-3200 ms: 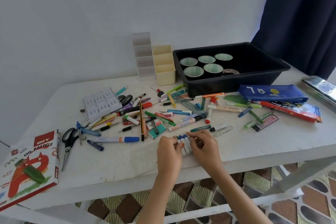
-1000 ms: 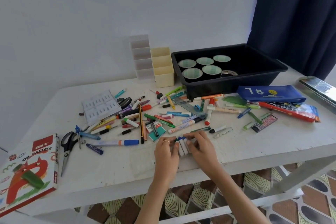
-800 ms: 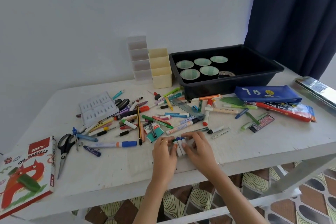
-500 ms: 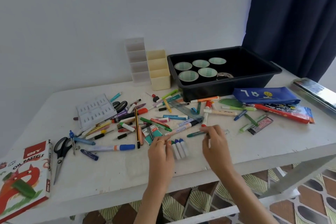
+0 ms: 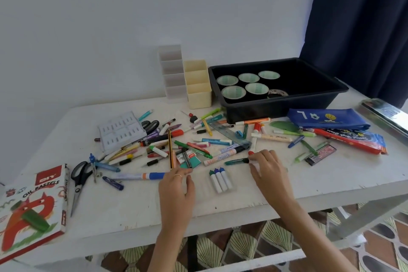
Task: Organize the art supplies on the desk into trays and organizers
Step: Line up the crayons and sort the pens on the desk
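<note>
Near the tabletop's (image 5: 132, 205) front edge, three white markers (image 5: 220, 180) lie side by side between the hands. The left hand (image 5: 176, 192) is loose and empty. The right hand (image 5: 270, 172) has its fingertips at a green marker's (image 5: 235, 162) black end, and I cannot tell whether it grips.

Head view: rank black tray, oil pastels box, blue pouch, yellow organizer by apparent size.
1. black tray
2. oil pastels box: nearest the camera and cut by the frame edge, so it looks inflated
3. blue pouch and yellow organizer: about alike, not ranked
</note>
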The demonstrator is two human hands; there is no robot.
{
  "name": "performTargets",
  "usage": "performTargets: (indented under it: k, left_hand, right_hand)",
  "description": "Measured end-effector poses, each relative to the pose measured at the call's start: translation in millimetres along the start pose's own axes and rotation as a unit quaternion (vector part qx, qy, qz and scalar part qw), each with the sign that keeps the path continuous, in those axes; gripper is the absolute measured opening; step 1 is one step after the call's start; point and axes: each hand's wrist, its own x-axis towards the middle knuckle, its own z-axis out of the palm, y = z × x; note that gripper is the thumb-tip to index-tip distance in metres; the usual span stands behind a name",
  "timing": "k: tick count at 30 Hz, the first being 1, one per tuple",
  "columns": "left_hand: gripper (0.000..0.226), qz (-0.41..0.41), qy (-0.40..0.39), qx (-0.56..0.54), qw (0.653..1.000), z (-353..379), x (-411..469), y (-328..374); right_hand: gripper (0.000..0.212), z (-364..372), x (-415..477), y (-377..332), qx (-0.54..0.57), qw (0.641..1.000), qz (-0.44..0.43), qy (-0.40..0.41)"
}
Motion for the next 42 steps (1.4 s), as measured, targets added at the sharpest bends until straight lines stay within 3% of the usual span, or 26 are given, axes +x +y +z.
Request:
performTargets:
  k: [3,6,8,12,20,29,35,38,42]
  left_hand:
    - [0.021,0.057,-0.036,0.061,0.996,1.9,-6.9,-4.2]
    - [0.023,0.096,-0.058,0.116,0.987,8.7,-13.2,-14.6]
    - [0.022,0.108,-0.054,0.130,0.984,10.4,-15.3,-18.4]
    - [0.037,0.122,-0.063,0.151,0.979,9.9,-16.0,-15.7]
    - [0.040,0.127,-0.091,0.189,0.969,12.1,-12.4,-16.6]
    - [0.041,0.111,-0.099,0.190,0.970,11.6,-10.8,-13.0]
    - [0.040,0.104,-0.116,0.165,0.974,11.1,-8.7,-16.5]
    - [0.033,0.094,-0.119,0.116,0.982,7.4,-5.4,-16.0]
    - [0.025,-0.008,-0.110,-0.049,0.993,-4.7,4.5,-7.9]
  right_hand:
    - [0.023,-7.1,1.1,-31.0,0.200,0.976,0.061,0.062]
    - [0.035,-7.1,3.8,-60.6,0.366,0.921,0.124,-0.051]
    - [0.036,-0.5,3.5,-71.1,0.400,0.898,0.138,-0.121]
    - [0.034,12.1,3.0,-71.3,0.344,0.917,0.112,-0.167]
    - [0.043,22.5,7.8,-63.0,0.239,0.946,0.028,-0.219]
    - [0.032,32.2,-3.1,-68.5,0.105,0.976,-0.093,-0.168]
    - [0.024,35.9,-7.1,-72.1,0.070,0.986,-0.076,-0.131]
    - [0.017,35.5,-8.6,-77.3,0.055,0.990,-0.064,-0.111]
    - [0.024,32.0,-0.3,-84.5,0.066,0.991,-0.034,-0.112]
